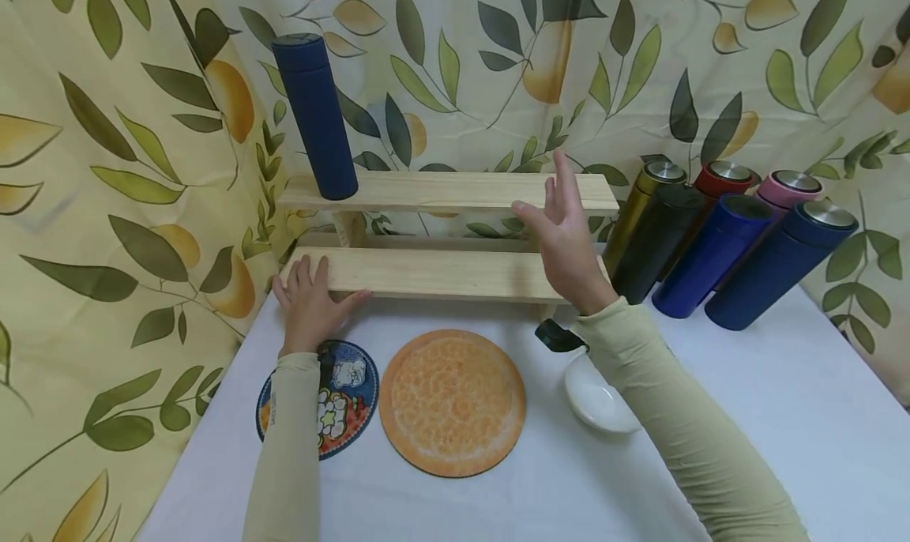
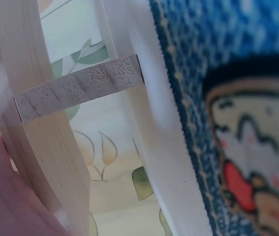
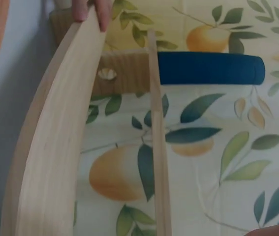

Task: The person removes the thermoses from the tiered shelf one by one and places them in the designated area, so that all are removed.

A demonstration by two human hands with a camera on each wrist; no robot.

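Observation:
A two-tier wooden shelf (image 1: 441, 273) stands at the back of the table. My left hand (image 1: 309, 301) holds the left end of its lower board, fingers on top and thumb along the front edge. In the right wrist view those fingers (image 3: 102, 12) show at the board's far end. Upright on the left end of the upper board is a dark blue thermos flask (image 1: 316, 119), also a blue flask (image 3: 210, 68) in the right wrist view. My right hand (image 1: 572, 246) is raised over the shelf's right part, fingers extended, holding nothing.
Several flasks, among them a black flask (image 1: 657, 242), a pink flask (image 1: 789, 190) and a navy flask (image 1: 782, 265), stand right of the shelf. In front lie a round orange-brown mat (image 1: 453, 404), a patterned blue mat (image 1: 359, 376) partly under my left arm, and a white dish (image 1: 597, 400).

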